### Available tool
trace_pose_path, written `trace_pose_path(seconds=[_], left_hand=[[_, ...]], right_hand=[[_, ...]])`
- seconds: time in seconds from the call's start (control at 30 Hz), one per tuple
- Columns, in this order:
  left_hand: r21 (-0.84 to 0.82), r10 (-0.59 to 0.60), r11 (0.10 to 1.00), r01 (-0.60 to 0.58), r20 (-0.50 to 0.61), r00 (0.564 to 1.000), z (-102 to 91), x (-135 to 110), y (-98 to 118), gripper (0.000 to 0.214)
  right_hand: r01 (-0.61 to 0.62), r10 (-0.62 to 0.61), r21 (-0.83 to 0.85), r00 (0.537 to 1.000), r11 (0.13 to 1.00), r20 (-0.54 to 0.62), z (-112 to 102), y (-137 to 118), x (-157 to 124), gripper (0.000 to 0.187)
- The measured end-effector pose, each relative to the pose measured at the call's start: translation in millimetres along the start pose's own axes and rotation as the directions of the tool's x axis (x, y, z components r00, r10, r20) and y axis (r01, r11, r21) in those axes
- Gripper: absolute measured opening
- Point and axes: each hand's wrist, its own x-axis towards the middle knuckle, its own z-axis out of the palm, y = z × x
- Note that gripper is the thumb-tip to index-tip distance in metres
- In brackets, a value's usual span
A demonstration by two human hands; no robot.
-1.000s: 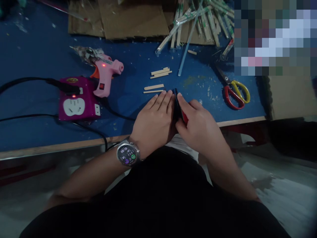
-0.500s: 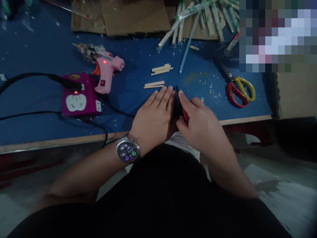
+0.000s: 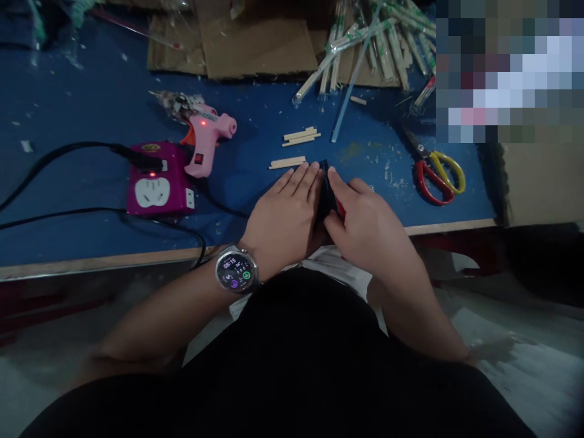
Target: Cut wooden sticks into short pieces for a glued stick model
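Observation:
My left hand [image 3: 285, 210] lies flat near the table's front edge, fingers stretched forward and held side by side. Whatever is under its palm is hidden. Close on its right, my right hand [image 3: 365, 225] is closed around a tool with a red part [image 3: 340, 210], mostly covered by the fingers; its kind cannot be made out. A dark, narrow piece [image 3: 325, 182] shows between the two hands. Just beyond the left fingertips lie short wooden sticks [image 3: 288, 162], and a second small group of cut sticks [image 3: 301, 137] is a little farther back.
On the left, a pink hot glue gun [image 3: 205, 137] lies beside a purple power strip [image 3: 159, 194] with black cables. Scissors [image 3: 438, 176] with red and yellow handles are at right. Wrapped chopsticks [image 3: 337, 55], a translucent glue stick [image 3: 349, 91] and cardboard [image 3: 260, 45] are at the back.
The camera view has shifted slightly, so the table items appear somewhat lower. Both hands keep nearly the same pose, with a little more of the dark piece showing between them.

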Motion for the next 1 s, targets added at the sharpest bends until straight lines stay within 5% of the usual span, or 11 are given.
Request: trace_pose_path(seconds=[0.27,0.57,1.0], left_hand=[[0.006,0.001,1.000,-0.001,0.011,1.000,1.6,-0.2,2.1,0.083],[-0.017,-0.032,0.999,0.032,-0.015,0.999,4.4,1.8,2.9,0.083],[0.008,-0.083,0.997,0.083,-0.034,0.996,9.1,0.4,8.0,0.082]], right_hand=[[0.029,-0.027,0.038,0.999,0.999,-0.043,5.0,6.3,-18.5,0.076],[-0.005,0.004,0.011,0.999,1.000,0.032,-5.4,-0.6,3.7,0.079],[0.070,-0.068,0.030,0.995,0.997,-0.073,2.1,9.3,4.7,0.077]])
